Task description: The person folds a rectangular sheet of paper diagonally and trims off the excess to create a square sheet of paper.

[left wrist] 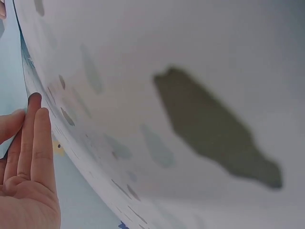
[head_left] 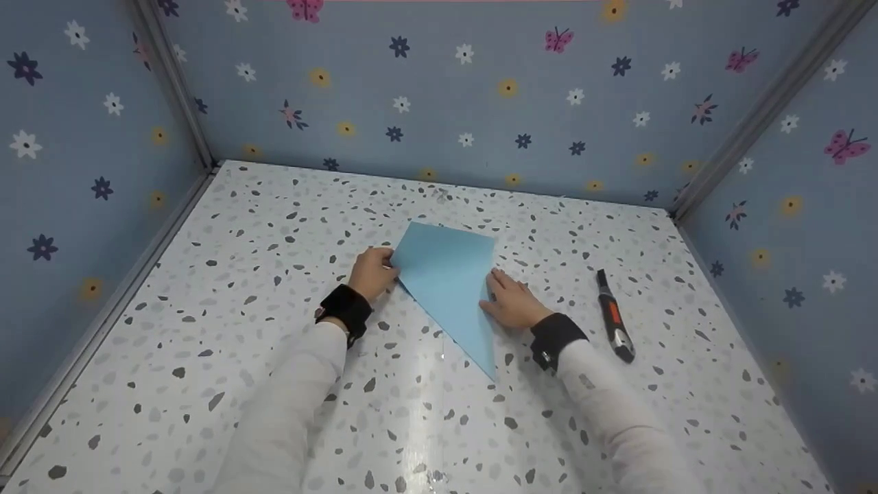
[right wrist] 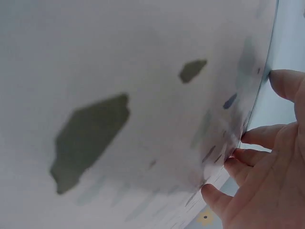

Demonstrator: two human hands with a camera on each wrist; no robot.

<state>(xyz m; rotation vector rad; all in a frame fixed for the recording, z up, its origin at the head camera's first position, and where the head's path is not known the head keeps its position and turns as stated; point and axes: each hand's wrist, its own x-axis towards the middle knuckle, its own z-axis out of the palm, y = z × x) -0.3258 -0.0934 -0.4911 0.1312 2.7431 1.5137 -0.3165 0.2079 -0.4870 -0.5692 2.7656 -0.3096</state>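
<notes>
A light blue sheet of paper [head_left: 446,274], folded to a kite-like shape with its long point toward me, lies on the speckled table. My left hand [head_left: 374,273] pinches its left corner. In the left wrist view the thumb of that hand [left wrist: 31,171] is on top of the paper [left wrist: 9,71], with fingers beneath. Along the right edge rests my right hand [head_left: 513,302], its thumb at the paper and its fingers extended. The right wrist view shows this hand's [right wrist: 267,162] fingertips touching the table and the paper's edge [right wrist: 286,43].
A black and grey utility knife with an orange-red patch [head_left: 615,319] lies to the right of my right hand. Blue flowered panels [head_left: 439,68] wall the table [head_left: 274,206] at the back and both sides, joined by grey corner posts [head_left: 175,82].
</notes>
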